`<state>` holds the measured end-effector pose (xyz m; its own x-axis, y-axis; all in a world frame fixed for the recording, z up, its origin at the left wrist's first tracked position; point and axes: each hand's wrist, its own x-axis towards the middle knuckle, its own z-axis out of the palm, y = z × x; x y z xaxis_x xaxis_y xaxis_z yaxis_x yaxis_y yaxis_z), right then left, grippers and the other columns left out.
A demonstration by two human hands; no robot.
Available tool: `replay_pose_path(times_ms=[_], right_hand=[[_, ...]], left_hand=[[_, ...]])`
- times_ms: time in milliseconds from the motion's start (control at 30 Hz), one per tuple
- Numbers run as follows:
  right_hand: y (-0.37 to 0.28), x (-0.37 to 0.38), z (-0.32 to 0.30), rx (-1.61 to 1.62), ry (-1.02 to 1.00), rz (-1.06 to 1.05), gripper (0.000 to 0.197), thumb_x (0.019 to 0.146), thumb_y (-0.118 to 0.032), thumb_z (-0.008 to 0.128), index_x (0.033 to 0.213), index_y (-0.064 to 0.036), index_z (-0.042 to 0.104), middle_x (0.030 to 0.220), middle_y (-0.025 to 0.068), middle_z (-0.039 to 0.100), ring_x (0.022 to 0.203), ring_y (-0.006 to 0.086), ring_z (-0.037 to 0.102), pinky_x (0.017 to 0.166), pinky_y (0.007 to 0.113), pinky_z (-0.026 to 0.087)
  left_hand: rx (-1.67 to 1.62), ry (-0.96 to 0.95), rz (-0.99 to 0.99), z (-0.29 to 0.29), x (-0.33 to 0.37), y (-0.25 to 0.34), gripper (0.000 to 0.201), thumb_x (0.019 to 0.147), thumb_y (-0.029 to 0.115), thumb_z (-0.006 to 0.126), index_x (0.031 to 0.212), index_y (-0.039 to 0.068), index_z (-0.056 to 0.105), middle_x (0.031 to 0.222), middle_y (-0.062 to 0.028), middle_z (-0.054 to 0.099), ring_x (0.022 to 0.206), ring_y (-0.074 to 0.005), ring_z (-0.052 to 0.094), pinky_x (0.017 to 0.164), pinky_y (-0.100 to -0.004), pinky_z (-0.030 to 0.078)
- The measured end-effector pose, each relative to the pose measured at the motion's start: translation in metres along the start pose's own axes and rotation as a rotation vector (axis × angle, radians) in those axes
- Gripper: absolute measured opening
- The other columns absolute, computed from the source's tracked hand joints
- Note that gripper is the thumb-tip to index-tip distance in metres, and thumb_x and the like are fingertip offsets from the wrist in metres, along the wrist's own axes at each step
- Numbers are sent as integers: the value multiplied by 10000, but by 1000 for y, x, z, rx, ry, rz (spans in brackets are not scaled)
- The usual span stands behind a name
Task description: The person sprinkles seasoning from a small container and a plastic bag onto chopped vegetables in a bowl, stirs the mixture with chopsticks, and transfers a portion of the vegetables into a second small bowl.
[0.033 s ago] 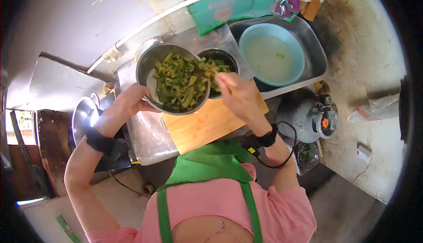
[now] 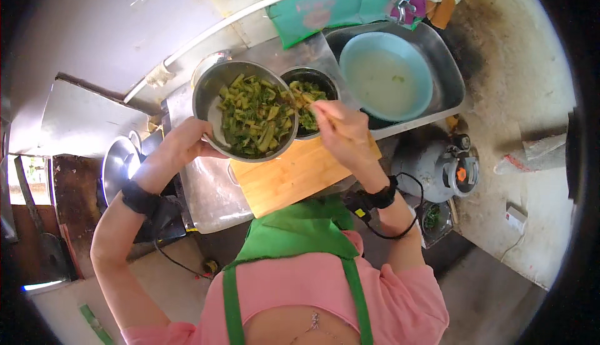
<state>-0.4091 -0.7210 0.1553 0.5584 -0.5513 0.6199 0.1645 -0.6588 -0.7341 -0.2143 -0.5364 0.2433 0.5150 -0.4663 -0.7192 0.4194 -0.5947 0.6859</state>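
My left hand is closed on the near-left rim of a round metal bowl, tilted slightly toward the right. Chopped, cooked-looking greens and stems fill much of it. Just right of it and partly beneath its edge stands a smaller metal pot or bowl, also with chopped greens in it. Over this second vessel's near-right rim is my right hand, its fingers curled together around something thin that I cannot make out. Below both lies a wooden cutting board.
A light-blue basin of cloudy water sits in the steel sink at the right, under a tap. A grey gas cylinder stands below the counter. At the left is a shiny metal pan. Cables hang from both wrists.
My right hand has shifted slightly right and turned a little, uncovering more greens in the smaller vessel. My left hand and its bowl have hardly moved.
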Motion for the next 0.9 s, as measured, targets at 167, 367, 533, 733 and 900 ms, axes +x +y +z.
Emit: replay_pose_path(times_ms=[167,367,533,733,900], right_hand=[[-38,-10,-20,2,-194,-2,133,804,-112,608,921,-49,600,777,106,620,699,261,616,585,333,485],[-36,-42,18,-41,-345,-170,232,752,-110,630,965,-70,545,782,90,596,690,271,599,573,351,471],[-1,-48,24,-49,-402,-198,298,708,-106,583,993,-73,499,790,95,534,700,308,558,562,403,443],[9,-41,10,-99,-373,-196,322,731,-27,640,1039,-65,555,869,112,618,704,267,607,573,322,472],[6,-23,-8,-40,-65,-58,143,796,-32,601,938,-23,621,796,117,635,649,209,616,578,286,474]], left_hand=[[-1,-7,1,1,0,-1,377,732,6,427,1084,-117,479,990,-230,593,824,-333,638,713,-433,567],[-58,15,-32,6,2,-1,375,725,-11,409,1070,-149,460,1008,-246,574,839,-357,630,737,-442,562],[-56,17,-30,15,0,2,376,723,-23,402,1071,-157,446,1019,-248,561,856,-376,622,761,-454,554],[-32,0,-47,6,4,1,388,725,-27,415,1096,-141,435,1047,-249,546,882,-382,613,759,-464,553],[-77,13,-51,7,4,1,408,722,-31,409,1114,-143,413,1073,-250,532,908,-397,600,749,-485,551]])
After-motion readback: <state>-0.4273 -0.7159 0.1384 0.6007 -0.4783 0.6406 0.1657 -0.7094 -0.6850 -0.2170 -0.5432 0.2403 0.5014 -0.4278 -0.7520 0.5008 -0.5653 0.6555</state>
